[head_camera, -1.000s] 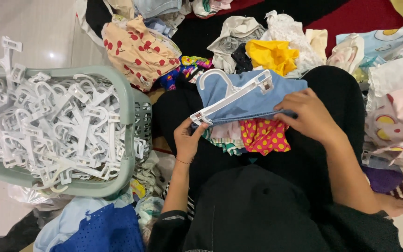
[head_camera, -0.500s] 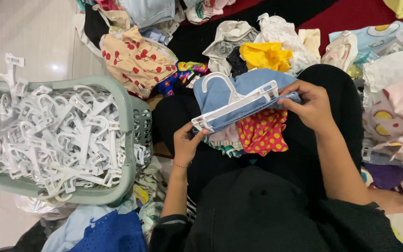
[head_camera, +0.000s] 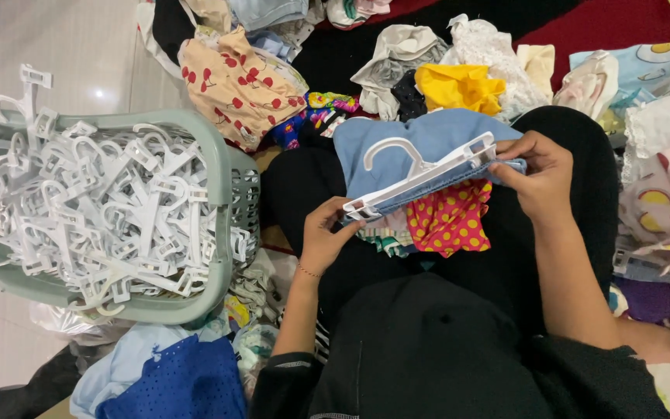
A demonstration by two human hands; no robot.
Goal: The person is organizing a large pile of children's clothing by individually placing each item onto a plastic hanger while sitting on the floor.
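While the left hand pinches the lower clip end of a white hanger, the right hand grips the other end together with the blue garment clipped on it, above the lap. Under it lies a red dotted cloth. Beside the left hand stands a green basket full of white hangers.
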